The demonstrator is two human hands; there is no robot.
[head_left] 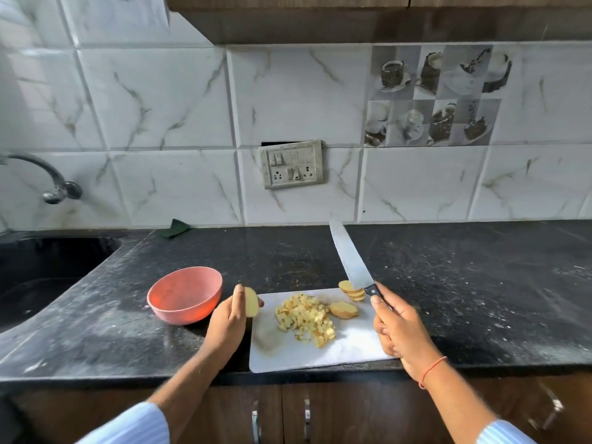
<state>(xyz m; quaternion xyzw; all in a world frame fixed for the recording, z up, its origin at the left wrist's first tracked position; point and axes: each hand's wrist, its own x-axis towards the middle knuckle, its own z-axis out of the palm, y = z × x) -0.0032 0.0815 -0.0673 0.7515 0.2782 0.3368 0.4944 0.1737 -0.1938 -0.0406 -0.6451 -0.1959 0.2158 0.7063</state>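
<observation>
A white cutting board (349, 350) lies at the counter's front edge. On it sit a heap of diced potato (306, 318), a potato half (343, 309) and several slices (352, 291) at its far right corner. My left hand (226, 325) holds a potato slice (251, 302) above the board's left end. My right hand (400, 328) grips the black handle of a large knife (350, 256), whose blade points up and away over the counter.
A pink bowl (185, 294), nothing visible inside, stands left of the board. A dark sink (48, 270) with a tap (48, 177) is at far left. A green cloth (174, 228) lies by the wall. A switch plate (291, 164) is on the tiles. Cabinet doors sit below.
</observation>
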